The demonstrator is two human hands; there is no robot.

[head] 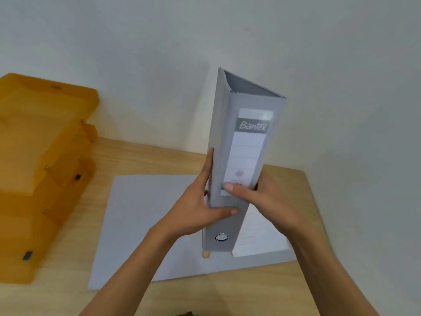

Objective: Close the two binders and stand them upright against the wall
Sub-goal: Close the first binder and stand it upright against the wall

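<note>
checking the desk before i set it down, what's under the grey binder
Under the grey binder lies a flat grey binder with a white sheet on it, on the wooden desk. Whatever sits directly below its base is hidden.

Wall (319, 53): we record a plain, pale grey-white painted surface filling the far and right parts of the scene, with one small dark speck (247, 29) high up. Light falls evenly and softly across it, without hard shadows.

Table (239, 290): we list a light wood-grain top, pushed against the wall at its far edge, its right corner visible at the far right.

Trays (43, 156): we note a stack of translucent orange plastic letter trays standing on the left of the table, close to the wall.
</note>
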